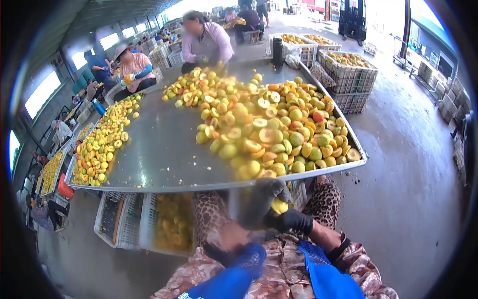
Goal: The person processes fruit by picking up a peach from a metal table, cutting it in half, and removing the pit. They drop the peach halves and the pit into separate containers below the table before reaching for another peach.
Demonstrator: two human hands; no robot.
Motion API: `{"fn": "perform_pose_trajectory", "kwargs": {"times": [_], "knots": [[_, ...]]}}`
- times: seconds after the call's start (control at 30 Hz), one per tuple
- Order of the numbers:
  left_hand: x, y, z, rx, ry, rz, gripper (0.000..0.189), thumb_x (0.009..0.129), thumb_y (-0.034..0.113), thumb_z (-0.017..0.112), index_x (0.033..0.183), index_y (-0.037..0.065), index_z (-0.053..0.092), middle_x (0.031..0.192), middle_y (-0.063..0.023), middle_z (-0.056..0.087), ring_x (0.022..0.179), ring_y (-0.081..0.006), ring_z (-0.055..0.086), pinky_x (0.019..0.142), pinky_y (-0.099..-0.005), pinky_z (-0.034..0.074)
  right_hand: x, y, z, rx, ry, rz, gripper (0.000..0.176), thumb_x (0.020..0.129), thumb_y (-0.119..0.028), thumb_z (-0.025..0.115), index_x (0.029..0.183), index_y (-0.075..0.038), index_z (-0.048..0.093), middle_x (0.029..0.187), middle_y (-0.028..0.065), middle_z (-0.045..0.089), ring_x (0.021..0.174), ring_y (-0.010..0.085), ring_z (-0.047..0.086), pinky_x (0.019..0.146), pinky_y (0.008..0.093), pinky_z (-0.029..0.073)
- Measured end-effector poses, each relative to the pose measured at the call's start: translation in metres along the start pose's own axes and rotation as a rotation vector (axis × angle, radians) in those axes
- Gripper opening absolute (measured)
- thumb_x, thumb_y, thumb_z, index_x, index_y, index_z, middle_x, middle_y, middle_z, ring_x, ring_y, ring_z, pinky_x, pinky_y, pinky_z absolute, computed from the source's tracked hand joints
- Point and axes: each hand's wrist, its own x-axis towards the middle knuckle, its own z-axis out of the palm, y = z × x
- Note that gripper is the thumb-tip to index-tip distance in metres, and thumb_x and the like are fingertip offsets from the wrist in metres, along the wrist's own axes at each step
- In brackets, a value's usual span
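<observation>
Both of my hands wear dark gloves and meet above my lap, just below the near edge of the metal table (pixel 164 185). Between them is a yellow fruit piece (pixel 279 206). My right hand (pixel 291 221) has its fingers closed around this piece. Against it, my left hand (pixel 259 199) is blurred, and its fingers are too smeared to read. A large heap of whole and halved yellow-green fruit (pixel 298 134) covers the right part of the table, close beyond my hands. Another pile of fruit (pixel 102 144) lies along the table's left side.
Below the table stand a white crate of fruit (pixel 145 224) and a second white crate (pixel 107 217). A dark bottle (pixel 278 52) is at the far edge. Two people work across the table. Stacked fruit crates (pixel 348 84) and a forklift (pixel 352 22) stand right.
</observation>
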Motion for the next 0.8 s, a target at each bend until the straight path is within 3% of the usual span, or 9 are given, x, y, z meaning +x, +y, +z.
{"fn": "perform_pose_trajectory", "kwargs": {"times": [0.1, 0.27, 0.3, 0.37, 0.43, 0.53, 0.6, 0.7, 0.8], "knots": [[-0.013, -0.008, -0.012, -0.033, 0.028, 0.028, 0.044, 0.104, 0.037, 0.061, 0.078, 0.002, 0.067, 0.072, -0.0054, 0.067, 0.070, -0.0148, 0.062, 0.069, -0.0311, 0.051, 0.005, -0.001, 0.001, 0.150, -0.188, 0.043, 0.043, 0.093, -0.008, 0.073, 0.133, -0.001, 0.058, 0.124, 0.0089, 0.064, 0.113, 0.0194, 0.062, 0.099, 0.0325, 0.050], [-0.037, 0.024, -0.011, 0.134, 0.334, 0.009, 0.045, 0.105, 0.042, 0.059, 0.080, 0.004, 0.060, 0.075, -0.0097, 0.065, 0.067, -0.0196, 0.063, 0.066, -0.0337, 0.053, 0.025, 0.007, 0.009, -0.045, -0.247, 0.247, 0.032, 0.091, -0.006, 0.067, 0.122, -0.002, 0.062, 0.105, 0.0087, 0.069, 0.094, 0.0151, 0.064, 0.076, 0.0291, 0.053], [-0.045, 0.024, -0.031, -0.342, 0.298, -0.129, 0.051, 0.108, 0.050, 0.049, 0.084, 0.006, 0.059, 0.082, -0.0135, 0.067, 0.073, -0.0258, 0.067, 0.069, -0.0365, 0.056, 0.037, 0.011, 0.025, -0.097, -0.107, -0.073, 0.027, 0.089, -0.007, 0.070, 0.115, -0.002, 0.064, 0.098, 0.0063, 0.069, 0.089, 0.0133, 0.064, 0.071, 0.0287, 0.051], [-0.057, 0.044, -0.045, -0.443, 0.503, -0.113, 0.051, 0.107, 0.053, 0.046, 0.081, 0.009, 0.055, 0.080, -0.0119, 0.063, 0.078, -0.0313, 0.069, 0.070, -0.0434, 0.059, 0.039, 0.059, 0.037, -0.142, -0.162, -0.080, 0.013, 0.087, -0.010, 0.074, 0.097, -0.004, 0.068, 0.085, 0.0004, 0.069, 0.075, 0.0104, 0.062, 0.063, 0.0273, 0.051], [-0.090, 0.015, -0.134, -0.312, 0.708, -0.023, 0.049, 0.107, 0.052, 0.047, 0.083, 0.010, 0.057, 0.081, -0.0151, 0.068, 0.077, -0.0343, 0.070, 0.070, -0.0456, 0.060, 0.027, 0.028, 0.029, -0.003, -0.153, 0.087, 0.012, 0.085, -0.010, 0.075, 0.092, -0.004, 0.068, 0.079, -0.0010, 0.068, 0.071, 0.0100, 0.061, 0.064, 0.0273, 0.051], [-0.116, 0.030, -0.212, 0.712, 0.867, 0.014, 0.039, 0.105, 0.035, 0.054, 0.105, 0.001, 0.072, 0.106, -0.0210, 0.073, 0.100, -0.0360, 0.070, 0.091, -0.0452, 0.057, 0.014, 0.046, 0.018, 0.216, 0.113, 0.243, 0.008, 0.079, -0.005, 0.073, 0.085, -0.001, 0.069, 0.071, 0.0054, 0.068, 0.061, 0.0155, 0.061, 0.061, 0.0341, 0.052], [-0.107, 0.031, -0.238, 1.624, 0.732, 0.218, 0.032, 0.100, 0.027, 0.060, 0.111, 0.000, 0.072, 0.117, -0.0219, 0.071, 0.111, -0.0358, 0.066, 0.099, -0.0465, 0.052, -0.006, 0.073, 0.012, -0.953, -0.103, 0.392, 0.009, 0.079, -0.007, 0.070, 0.083, 0.001, 0.070, 0.068, 0.0161, 0.067, 0.058, 0.0257, 0.062, 0.061, 0.0386, 0.053], [-0.038, 0.008, -0.223, 1.502, 0.504, 0.240, 0.039, 0.088, 0.021, 0.068, 0.122, 0.001, 0.070, 0.140, -0.0181, 0.061, 0.135, -0.0373, 0.051, 0.114, -0.0470, 0.040, 0.004, 0.077, 0.022, -0.407, 0.091, 0.335, 0.013, 0.081, -0.012, 0.068, 0.081, 0.001, 0.070, 0.068, 0.0240, 0.064, 0.058, 0.0364, 0.062, 0.060, 0.0420, 0.053], [0.047, -0.041, -0.217, 1.693, 0.204, 0.317, 0.046, 0.083, 0.014, 0.070, 0.128, 0.009, 0.067, 0.149, -0.0130, 0.052, 0.139, -0.0386, 0.045, 0.115, -0.0478, 0.039, 0.014, 0.054, 0.022, -0.379, 0.125, 0.281, 0.013, 0.080, -0.012, 0.067, 0.081, 0.000, 0.069, 0.070, 0.0243, 0.065, 0.063, 0.0418, 0.065, 0.059, 0.0452, 0.052]]}}
